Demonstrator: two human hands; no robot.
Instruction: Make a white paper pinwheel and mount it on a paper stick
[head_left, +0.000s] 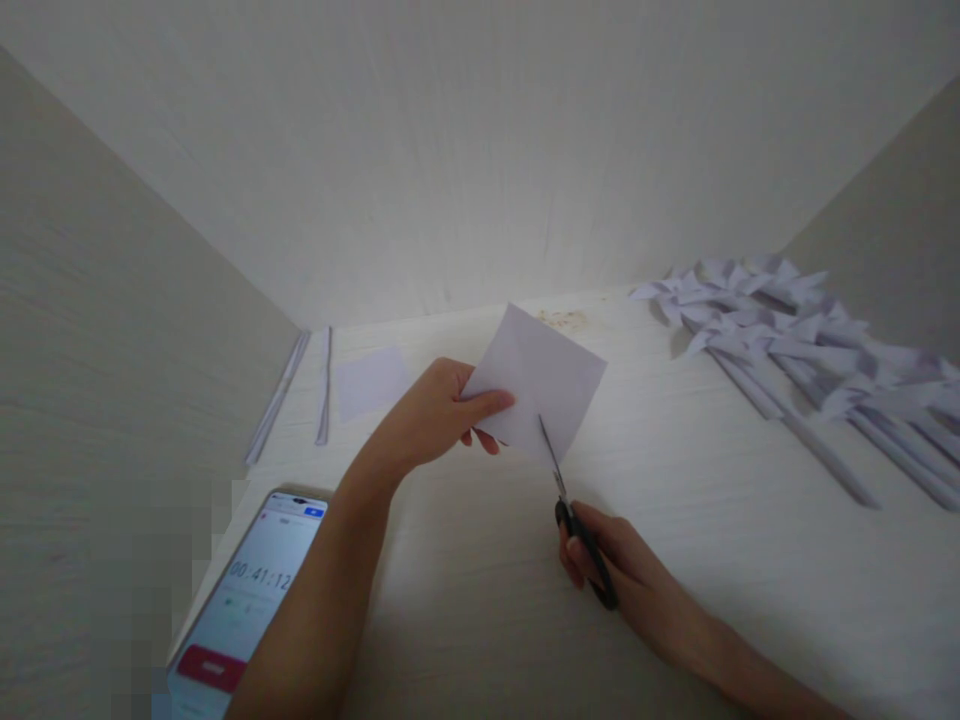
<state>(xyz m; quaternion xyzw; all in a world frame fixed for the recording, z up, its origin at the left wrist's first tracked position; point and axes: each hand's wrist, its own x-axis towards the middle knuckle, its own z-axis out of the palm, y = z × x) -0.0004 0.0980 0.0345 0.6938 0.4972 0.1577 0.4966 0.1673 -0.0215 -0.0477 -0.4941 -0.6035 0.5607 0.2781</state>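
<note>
Held up above the table, a square sheet of white paper (551, 365) is turned with one corner toward me. My left hand (457, 405) pinches its left side, thumb on top and fingers underneath. The fingers of my right hand (600, 555) are wrapped round the black handles of a pair of scissors (557, 475). One blade lies over the paper near its lower corner, pointing toward the middle; the other blade is hard to make out. Faint crease lines seem to run across the sheet.
Several folded paper pinwheels (780, 330) with rolled paper sticks are heaped at the right. A flat paper square (371, 382) and thin paper sticks (323, 385) lie at the left. A phone (255, 590) showing a timer rests beside my left forearm. White walls enclose the table.
</note>
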